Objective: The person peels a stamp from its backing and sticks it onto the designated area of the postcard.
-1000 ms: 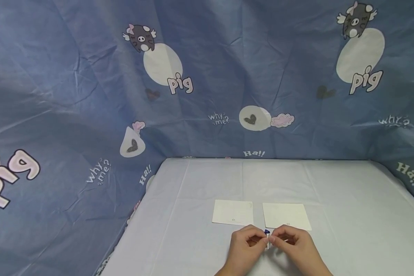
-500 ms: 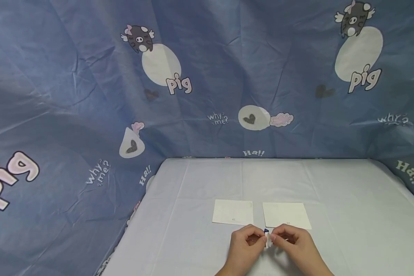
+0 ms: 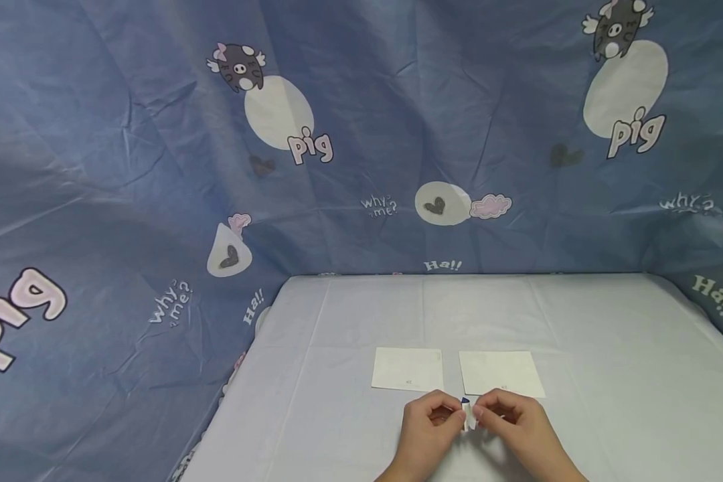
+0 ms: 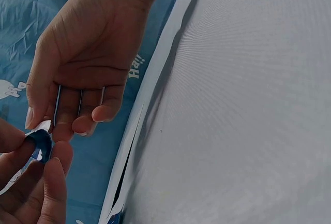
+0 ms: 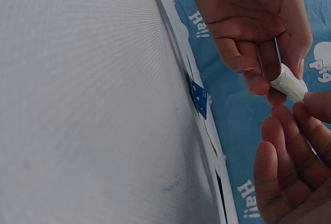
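Observation:
A small white wrapper-like piece with a blue end (image 3: 466,406) is between my two hands, close over the near part of the table. My left hand (image 3: 429,428) pinches its left side between thumb and fingertips. At its right side, my right hand (image 3: 515,423) pinches it likewise. Seen in the left wrist view, the blue part (image 4: 43,144) curls round, with a shiny white part above it. The right wrist view shows a white, rolled-looking side of the piece (image 5: 290,83) with a jagged edge. Fingertips hide much of it.
Two off-white rectangular cards, a left one (image 3: 407,369) and a right one (image 3: 500,373), lie flat just beyond my hands, each with small print at its near edge. A white cloth (image 3: 337,415) covers the table; a blue pig-print curtain (image 3: 361,134) hangs around.
My right fingertips have shifted slightly right, away from the left ones, and more white shows between them. The left hand keeps its hold in nearly the same place.

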{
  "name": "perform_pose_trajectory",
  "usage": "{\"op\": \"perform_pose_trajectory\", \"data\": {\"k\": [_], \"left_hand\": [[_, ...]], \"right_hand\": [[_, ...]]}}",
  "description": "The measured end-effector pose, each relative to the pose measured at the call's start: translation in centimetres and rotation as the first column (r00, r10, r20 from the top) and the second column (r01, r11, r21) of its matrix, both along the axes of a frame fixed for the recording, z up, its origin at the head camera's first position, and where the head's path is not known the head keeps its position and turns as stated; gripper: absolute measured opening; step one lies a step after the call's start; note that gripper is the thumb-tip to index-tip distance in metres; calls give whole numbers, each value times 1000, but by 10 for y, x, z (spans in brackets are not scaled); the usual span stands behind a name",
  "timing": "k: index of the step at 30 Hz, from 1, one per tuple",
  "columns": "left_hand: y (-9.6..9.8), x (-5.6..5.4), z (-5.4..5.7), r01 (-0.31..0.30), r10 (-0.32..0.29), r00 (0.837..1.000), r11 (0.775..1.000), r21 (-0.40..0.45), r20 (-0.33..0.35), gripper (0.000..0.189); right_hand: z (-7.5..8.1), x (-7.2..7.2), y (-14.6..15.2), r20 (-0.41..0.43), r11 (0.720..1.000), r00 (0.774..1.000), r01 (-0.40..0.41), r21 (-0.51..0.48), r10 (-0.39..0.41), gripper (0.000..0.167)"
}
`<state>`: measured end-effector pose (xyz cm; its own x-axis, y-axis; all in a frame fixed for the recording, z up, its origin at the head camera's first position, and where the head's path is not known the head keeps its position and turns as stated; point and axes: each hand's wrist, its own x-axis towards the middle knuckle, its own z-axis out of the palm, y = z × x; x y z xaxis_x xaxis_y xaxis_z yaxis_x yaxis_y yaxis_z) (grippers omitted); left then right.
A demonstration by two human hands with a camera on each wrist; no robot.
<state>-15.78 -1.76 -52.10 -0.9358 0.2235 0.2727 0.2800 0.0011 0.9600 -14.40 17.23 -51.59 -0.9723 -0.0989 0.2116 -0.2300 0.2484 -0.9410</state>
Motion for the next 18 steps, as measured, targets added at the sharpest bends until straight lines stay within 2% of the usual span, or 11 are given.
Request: {"op": "perform_pose_trajectory", "data": {"k": [18], "left_hand": [[2, 1, 4, 13, -15, 996, 1000, 24, 86, 8]], "right_hand": [[2, 1, 1, -23, 1000, 1000, 13, 28, -13, 7]]}}
